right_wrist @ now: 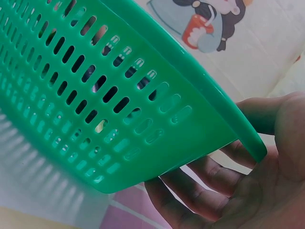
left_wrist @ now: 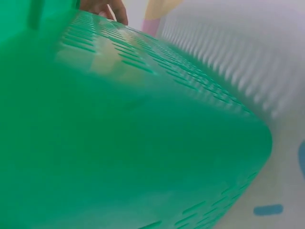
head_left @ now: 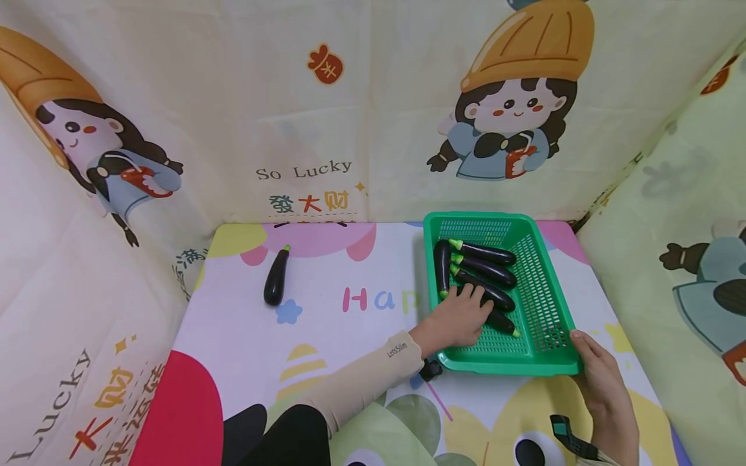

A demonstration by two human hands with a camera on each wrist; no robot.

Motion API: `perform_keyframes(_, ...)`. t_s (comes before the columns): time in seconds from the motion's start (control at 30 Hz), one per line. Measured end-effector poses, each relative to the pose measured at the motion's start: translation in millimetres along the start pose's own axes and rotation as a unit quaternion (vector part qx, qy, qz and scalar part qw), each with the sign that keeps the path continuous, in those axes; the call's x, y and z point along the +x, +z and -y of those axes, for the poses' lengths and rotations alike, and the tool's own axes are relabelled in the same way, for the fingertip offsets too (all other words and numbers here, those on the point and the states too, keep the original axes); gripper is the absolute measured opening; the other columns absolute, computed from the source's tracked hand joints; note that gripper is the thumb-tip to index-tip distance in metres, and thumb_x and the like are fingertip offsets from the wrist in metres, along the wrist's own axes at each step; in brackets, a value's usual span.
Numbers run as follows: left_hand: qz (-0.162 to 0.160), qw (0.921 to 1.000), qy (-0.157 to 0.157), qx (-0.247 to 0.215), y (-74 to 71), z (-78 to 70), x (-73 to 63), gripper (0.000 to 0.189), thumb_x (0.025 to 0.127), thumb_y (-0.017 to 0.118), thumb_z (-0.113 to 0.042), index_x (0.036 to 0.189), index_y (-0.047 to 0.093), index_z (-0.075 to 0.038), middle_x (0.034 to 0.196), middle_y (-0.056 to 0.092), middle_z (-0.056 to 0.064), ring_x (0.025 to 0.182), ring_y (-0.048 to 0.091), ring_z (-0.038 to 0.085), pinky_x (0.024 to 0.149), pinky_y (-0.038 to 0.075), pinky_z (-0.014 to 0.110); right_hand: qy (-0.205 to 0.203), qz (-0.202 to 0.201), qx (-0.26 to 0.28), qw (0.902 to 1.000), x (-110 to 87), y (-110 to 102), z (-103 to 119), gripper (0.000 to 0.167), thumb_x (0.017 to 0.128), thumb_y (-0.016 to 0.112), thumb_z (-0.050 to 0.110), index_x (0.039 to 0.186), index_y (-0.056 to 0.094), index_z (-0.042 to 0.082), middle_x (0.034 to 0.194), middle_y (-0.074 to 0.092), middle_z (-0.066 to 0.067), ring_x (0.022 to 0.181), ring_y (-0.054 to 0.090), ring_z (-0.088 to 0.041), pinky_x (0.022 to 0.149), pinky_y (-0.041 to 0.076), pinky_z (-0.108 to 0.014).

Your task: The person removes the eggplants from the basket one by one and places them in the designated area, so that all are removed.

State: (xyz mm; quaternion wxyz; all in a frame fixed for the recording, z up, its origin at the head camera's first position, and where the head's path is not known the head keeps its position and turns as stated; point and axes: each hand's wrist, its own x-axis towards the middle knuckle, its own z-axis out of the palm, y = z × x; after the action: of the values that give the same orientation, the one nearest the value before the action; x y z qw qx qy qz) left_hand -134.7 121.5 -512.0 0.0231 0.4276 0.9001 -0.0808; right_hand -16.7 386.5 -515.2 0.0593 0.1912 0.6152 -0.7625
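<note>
A green plastic basket (head_left: 553,278) with slotted walls stands at the right of the table. Inside it lie several dark purple eggplants (head_left: 486,272) with green stem ends, most side by side and one upright along the left wall. My left hand (head_left: 457,318) reaches over the near left rim and grips the nearest eggplant (head_left: 500,321), partly hidden under the fingers. At the near right corner, my right hand (head_left: 606,372) holds the basket rim, thumb over it and fingers below, as the right wrist view shows. The basket wall (left_wrist: 143,129) fills most of the left wrist view.
One more eggplant (head_left: 276,277) lies on the table's left side, beside a printed blue star. The patterned table cover (head_left: 361,343) runs up to a cloth backdrop (head_left: 233,116) at the back and sides.
</note>
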Motion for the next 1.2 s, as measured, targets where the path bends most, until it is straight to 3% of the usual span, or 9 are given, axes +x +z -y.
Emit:
perform_keyframes(0.13,-0.007,0.9999,-0.003,0.011,2.2,-0.9,0.5,0.056,0.106,0.046,-0.044,0.158,0.044,-0.025,0.150,0.047,0.004,0.131,0.048,0.020,0.108,0.050,0.041,0.002,0.000,-0.003,1.0000,-0.2,-0.4,-0.5,0.030,0.111,0.049,0.029,0.100,0.075,0.039,0.098,0.070,0.018,0.081,0.069,-0.001,0.072,0.058,-0.020)
perform_keyframes(0.33,-0.014,0.9999,-0.002,0.006,4.7,-1.0,0.4,0.042,0.105,0.049,-0.040,0.144,0.057,-0.027,0.140,0.054,0.002,0.127,0.048,0.020,0.105,0.051,0.041,0.004,0.001,-0.005,1.0000,-0.4,-1.5,-1.6,0.030,0.111,0.048,0.029,0.100,0.074,0.040,0.097,0.070,0.018,0.081,0.069,-0.002,0.072,0.058,-0.020)
perform_keyframes(0.73,0.020,0.9996,0.000,-0.019,2.4,-2.6,-0.5,0.044,0.105,0.055,-0.037,0.148,0.049,-0.026,0.143,0.059,-0.005,0.130,0.056,0.017,0.110,0.049,0.041,0.002,0.011,0.012,0.9999,-0.4,-0.9,-0.7,0.033,0.112,0.046,0.027,0.101,0.075,0.039,0.097,0.071,0.018,0.082,0.070,-0.001,0.073,0.058,-0.020)
perform_keyframes(1.03,0.034,0.9988,0.030,0.015,-0.3,-2.4,-2.9,0.053,0.103,0.062,-0.043,0.154,0.046,-0.043,0.150,0.053,-0.002,0.139,0.050,0.021,0.113,0.048,0.043,-0.001,0.013,0.008,0.9999,-0.1,-1.1,-0.1,0.033,0.112,0.046,0.028,0.102,0.075,0.039,0.097,0.072,0.017,0.081,0.070,-0.002,0.073,0.058,-0.019)
perform_keyframes(1.2,0.026,0.9981,0.042,0.038,0.3,-2.3,-6.7,0.053,0.102,0.063,-0.043,0.152,0.047,-0.049,0.150,0.051,0.000,0.139,0.050,0.023,0.112,0.048,0.043,0.004,0.012,0.008,0.9999,0.7,-1.2,0.1,0.032,0.111,0.047,0.029,0.101,0.075,0.040,0.097,0.071,0.017,0.082,0.070,-0.002,0.073,0.058,-0.019)
